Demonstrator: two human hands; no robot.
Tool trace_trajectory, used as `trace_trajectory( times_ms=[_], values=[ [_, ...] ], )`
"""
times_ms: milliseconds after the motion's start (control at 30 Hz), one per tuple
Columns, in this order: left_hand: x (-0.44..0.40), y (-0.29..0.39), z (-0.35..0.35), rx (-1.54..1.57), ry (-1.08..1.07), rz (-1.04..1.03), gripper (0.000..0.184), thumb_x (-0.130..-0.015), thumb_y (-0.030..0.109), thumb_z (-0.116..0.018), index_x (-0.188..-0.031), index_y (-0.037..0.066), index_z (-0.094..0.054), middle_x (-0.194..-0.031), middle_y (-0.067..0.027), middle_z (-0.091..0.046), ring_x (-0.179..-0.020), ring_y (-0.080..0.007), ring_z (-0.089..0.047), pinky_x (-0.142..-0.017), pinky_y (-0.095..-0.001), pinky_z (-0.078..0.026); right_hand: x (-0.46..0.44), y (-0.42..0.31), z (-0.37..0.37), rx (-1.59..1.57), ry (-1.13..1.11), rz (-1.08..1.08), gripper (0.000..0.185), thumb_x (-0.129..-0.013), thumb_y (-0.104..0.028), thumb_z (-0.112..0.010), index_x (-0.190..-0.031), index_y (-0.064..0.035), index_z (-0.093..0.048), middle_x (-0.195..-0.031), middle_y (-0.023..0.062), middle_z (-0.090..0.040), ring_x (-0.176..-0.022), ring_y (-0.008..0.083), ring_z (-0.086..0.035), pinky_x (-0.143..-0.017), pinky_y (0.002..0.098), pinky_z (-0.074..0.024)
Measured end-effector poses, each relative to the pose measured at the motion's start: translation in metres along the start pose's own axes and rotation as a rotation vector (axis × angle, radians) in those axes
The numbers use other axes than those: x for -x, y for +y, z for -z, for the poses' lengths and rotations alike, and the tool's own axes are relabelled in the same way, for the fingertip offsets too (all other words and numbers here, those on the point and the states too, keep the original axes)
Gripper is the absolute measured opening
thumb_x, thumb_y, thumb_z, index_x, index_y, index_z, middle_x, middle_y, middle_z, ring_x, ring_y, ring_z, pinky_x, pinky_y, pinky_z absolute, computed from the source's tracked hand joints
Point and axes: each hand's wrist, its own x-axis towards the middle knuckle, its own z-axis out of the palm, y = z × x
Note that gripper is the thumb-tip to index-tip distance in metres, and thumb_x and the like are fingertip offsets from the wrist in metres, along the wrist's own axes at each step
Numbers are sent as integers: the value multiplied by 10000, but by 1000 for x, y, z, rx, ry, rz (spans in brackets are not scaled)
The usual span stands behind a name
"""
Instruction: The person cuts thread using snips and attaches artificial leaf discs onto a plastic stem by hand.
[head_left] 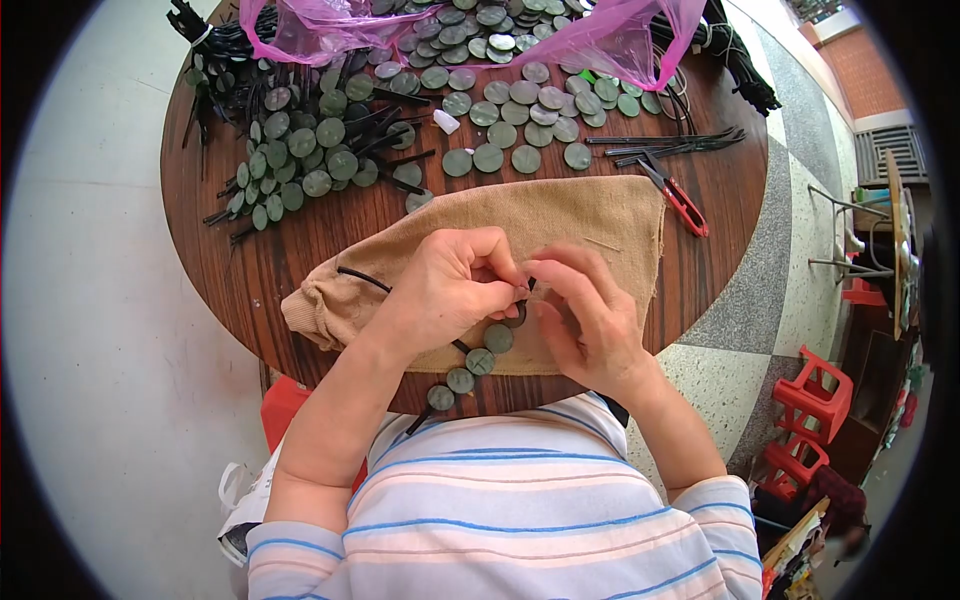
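Note:
Over a tan cloth [580, 215], my left hand [450, 285] is closed in a pinch on a black cord [521, 312]. Several flat green-grey discs [480, 361] are strung along this cord and hang down towards the table edge. A loose black cord end [362, 278] sticks out to the left of my left hand. Close by on the right, my right hand [595, 315] has curved fingers, with thumb and forefinger apart. Its fingertips are beside the pinch, slightly blurred, near a short black piece of cord; I see nothing held in it.
Many loose discs [525, 158] lie beyond the cloth, some in a pink plastic bag [620, 45]. Bunches of corded discs [300, 143] cover the table's left. Red-handled thread snips [683, 205] and black cords [665, 148] lie at right. Red stools [812, 393] stand on the floor.

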Motion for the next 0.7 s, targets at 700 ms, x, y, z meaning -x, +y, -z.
trace_trajectory(
  times_ms=[700],
  values=[
    [2, -1, -4, 33, 64, -41, 71, -851, -54, -662, -822, -2, -622, -809, -63, -683, -707, -92, -651, -622, -230, -538, 3, 11, -7, 112, 4, 42, 205, -815, 33, -691, -999, -25, -619, -850, 105, -591, -666, 267, -646, -551, 351, -523]
  ],
)
